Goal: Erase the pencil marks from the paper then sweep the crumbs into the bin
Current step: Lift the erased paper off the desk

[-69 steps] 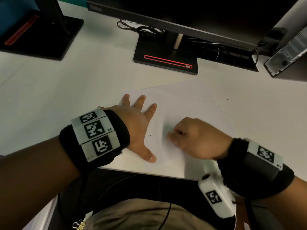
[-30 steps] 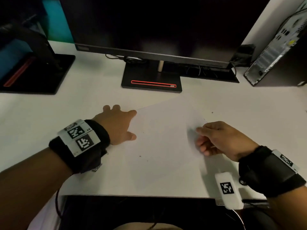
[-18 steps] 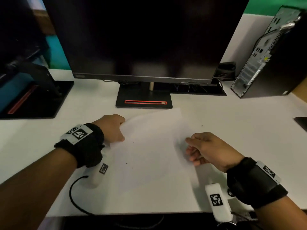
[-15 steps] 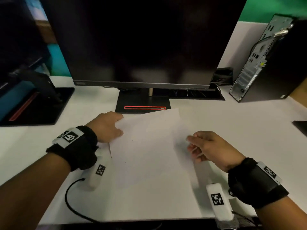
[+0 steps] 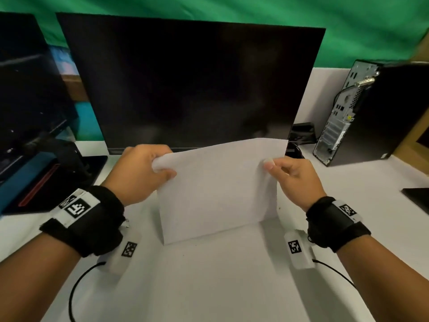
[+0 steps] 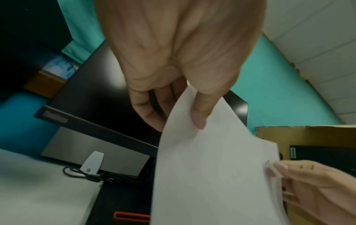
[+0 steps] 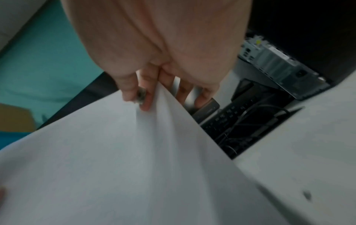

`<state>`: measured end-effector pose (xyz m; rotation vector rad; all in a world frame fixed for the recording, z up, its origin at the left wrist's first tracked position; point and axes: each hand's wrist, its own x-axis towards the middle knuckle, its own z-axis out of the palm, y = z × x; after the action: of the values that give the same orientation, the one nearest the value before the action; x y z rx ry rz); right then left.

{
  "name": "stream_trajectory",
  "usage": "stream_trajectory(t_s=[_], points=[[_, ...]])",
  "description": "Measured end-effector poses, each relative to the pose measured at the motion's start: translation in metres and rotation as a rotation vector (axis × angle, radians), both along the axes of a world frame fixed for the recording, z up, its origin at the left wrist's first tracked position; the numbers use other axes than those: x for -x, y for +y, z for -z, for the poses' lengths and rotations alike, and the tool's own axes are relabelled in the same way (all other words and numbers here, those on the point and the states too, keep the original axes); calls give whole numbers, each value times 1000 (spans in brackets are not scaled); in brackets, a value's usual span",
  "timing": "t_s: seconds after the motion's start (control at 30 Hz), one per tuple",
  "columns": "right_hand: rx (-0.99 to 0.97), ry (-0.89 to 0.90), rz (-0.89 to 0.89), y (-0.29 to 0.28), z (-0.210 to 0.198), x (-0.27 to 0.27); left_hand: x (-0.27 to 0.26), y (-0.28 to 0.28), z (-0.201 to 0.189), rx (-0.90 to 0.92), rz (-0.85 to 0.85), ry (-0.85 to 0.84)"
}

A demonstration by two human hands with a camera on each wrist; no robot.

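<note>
A white sheet of paper point(image 5: 218, 187) is held up off the white desk point(image 5: 209, 282), tilted toward me. My left hand point(image 5: 148, 170) pinches its upper left corner, thumb on the near face. My right hand point(image 5: 287, 173) pinches its right edge. In the left wrist view the paper point(image 6: 212, 175) hangs from my left hand point(image 6: 185, 115), thumb in front and fingers behind. In the right wrist view the paper point(image 7: 125, 167) creases under my right hand point(image 7: 142, 97), which also keeps a small greyish thing, perhaps the eraser, at the thumb. A few dark crumbs point(image 5: 279, 208) lie on the desk.
A large dark monitor point(image 5: 190, 84) stands right behind the paper, a second monitor point(image 5: 30, 94) at the left. A black computer tower point(image 5: 376, 112) sits at the back right, with a dark flat item point(image 5: 417, 201) at the right edge. No bin is in view.
Both hands have lifted the paper from lying flat on the desk to standing up in the air in front of the monitor. Earlier still, the right hand was rubbing on the sheet.
</note>
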<state>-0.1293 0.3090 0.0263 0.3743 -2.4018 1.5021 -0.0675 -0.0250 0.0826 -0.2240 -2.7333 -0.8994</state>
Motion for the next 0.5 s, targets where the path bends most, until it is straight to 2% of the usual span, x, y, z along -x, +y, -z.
stream_trajectory(t_s=[0.1, 0.23, 0.33, 0.43, 0.5], points=[[27, 98, 22, 0, -11, -2, 8, -3, -2, -37, -38, 44], [-86, 138, -2, 6, -22, -7, 15, -1, -5, -100, -62, 103], [-197, 118, -13, 12, -22, -10, 14, 0, -4, -93, -77, 127], [-174, 115, 7, 16, -19, -10, 13, 0, -2, -140, -79, 113], [-232, 97, -13, 15, -22, -12, 14, 0, -3, -159, -84, 101]])
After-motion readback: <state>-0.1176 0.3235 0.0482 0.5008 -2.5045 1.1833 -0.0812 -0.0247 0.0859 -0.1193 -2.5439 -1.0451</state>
